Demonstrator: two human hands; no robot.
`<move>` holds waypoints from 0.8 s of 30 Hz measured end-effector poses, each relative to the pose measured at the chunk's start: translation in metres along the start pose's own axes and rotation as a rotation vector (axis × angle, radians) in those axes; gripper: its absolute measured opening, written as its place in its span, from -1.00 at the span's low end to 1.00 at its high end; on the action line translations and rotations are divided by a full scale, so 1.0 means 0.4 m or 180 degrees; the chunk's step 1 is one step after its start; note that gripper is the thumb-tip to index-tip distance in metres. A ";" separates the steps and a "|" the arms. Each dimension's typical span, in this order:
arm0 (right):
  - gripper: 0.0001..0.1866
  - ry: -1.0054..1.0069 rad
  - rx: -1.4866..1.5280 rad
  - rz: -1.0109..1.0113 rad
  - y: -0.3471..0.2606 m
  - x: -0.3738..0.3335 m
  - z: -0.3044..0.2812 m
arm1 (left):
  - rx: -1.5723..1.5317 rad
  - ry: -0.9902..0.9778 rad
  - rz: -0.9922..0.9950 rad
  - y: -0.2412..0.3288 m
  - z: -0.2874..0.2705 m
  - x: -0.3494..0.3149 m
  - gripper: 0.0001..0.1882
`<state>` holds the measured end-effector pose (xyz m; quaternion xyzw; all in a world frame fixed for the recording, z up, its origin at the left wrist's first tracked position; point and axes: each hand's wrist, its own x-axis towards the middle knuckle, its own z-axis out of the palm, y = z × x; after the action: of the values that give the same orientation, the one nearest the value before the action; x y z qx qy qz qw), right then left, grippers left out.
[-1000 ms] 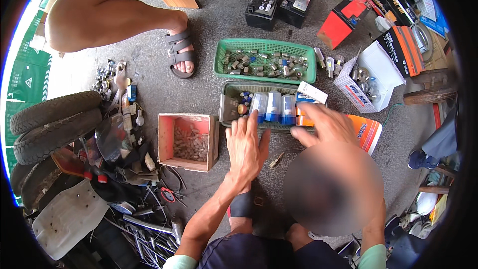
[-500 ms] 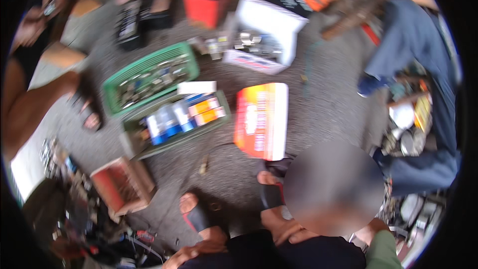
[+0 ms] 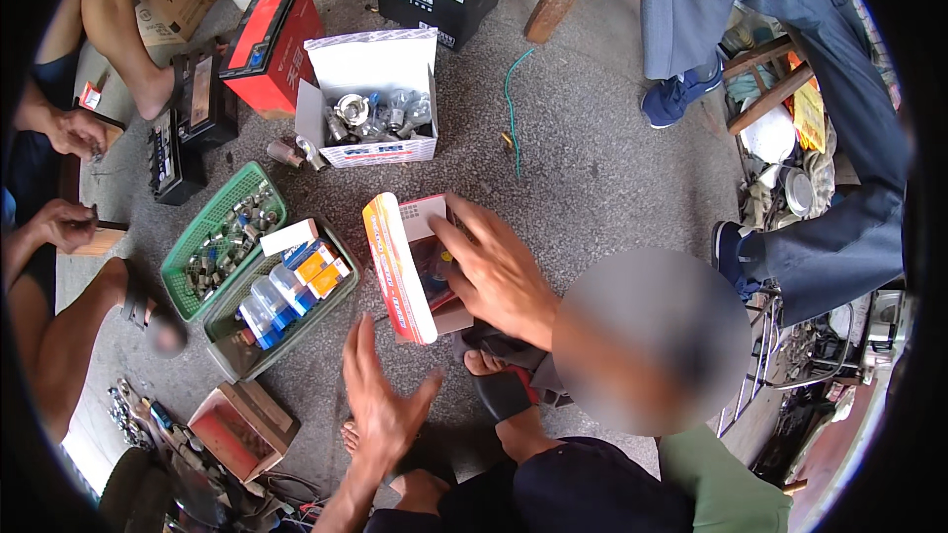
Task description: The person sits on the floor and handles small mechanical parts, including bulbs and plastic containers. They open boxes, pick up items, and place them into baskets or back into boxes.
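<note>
1. Right hand (image 3: 499, 271) spread flat on orange-and-white box (image 3: 410, 266), fingers apart, pressing its open side, not closed around it.
2. Box tilted on edge on concrete floor (image 3: 592, 168), mid-scene, just right of grey basket (image 3: 232, 350).
3. Left hand (image 3: 380, 405) open, fingers splayed, empty, hovering below box.
4. Green basket (image 3: 188, 257) of metal parts touching grey basket's left side.
5. White carton (image 3: 370, 104) of bulbs beyond box.
</note>
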<state>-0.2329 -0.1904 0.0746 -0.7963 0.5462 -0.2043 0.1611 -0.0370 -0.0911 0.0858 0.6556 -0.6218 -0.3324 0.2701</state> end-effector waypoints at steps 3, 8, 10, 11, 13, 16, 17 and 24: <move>-0.29 -0.0335 -0.0150 -0.0377 0.087 0.075 0.051 | -0.0573 -0.0009 0.0133 -0.017 0.050 0.103 -0.22; -0.84 -0.0132 0.0631 0.0259 0.125 0.119 0.011 | -0.1776 0.0056 -0.0397 -0.066 0.014 0.138 -0.47; -0.83 -0.0361 0.0472 0.0310 0.117 0.094 0.007 | -0.1616 0.0265 -0.0491 -0.078 0.006 0.138 -0.52; -0.77 -0.0539 0.0248 0.0367 0.116 0.082 -0.004 | -0.1771 0.0277 -0.0624 -0.083 0.008 0.140 -0.52; -0.74 -0.0832 0.1130 0.1299 0.132 0.052 -0.020 | -0.2058 0.0302 -0.0909 -0.100 0.024 0.154 -0.50; -0.68 -0.0710 0.2714 0.2086 0.208 -0.002 0.015 | -0.3114 0.0507 -0.1591 -0.104 0.030 0.197 -0.48; -0.69 -0.0671 0.3085 0.2361 0.218 -0.008 0.022 | -0.3150 0.0539 -0.1713 -0.109 0.032 0.208 -0.50; -0.54 -0.0909 0.4094 0.3264 0.261 -0.043 0.078 | -0.2813 0.0751 -0.1805 -0.150 0.076 0.233 -0.50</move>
<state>-0.3067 -0.2099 -0.0052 -0.2199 0.5920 -0.2748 0.7250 -0.0219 -0.1774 0.0111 0.6546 -0.1867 -0.5464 0.4879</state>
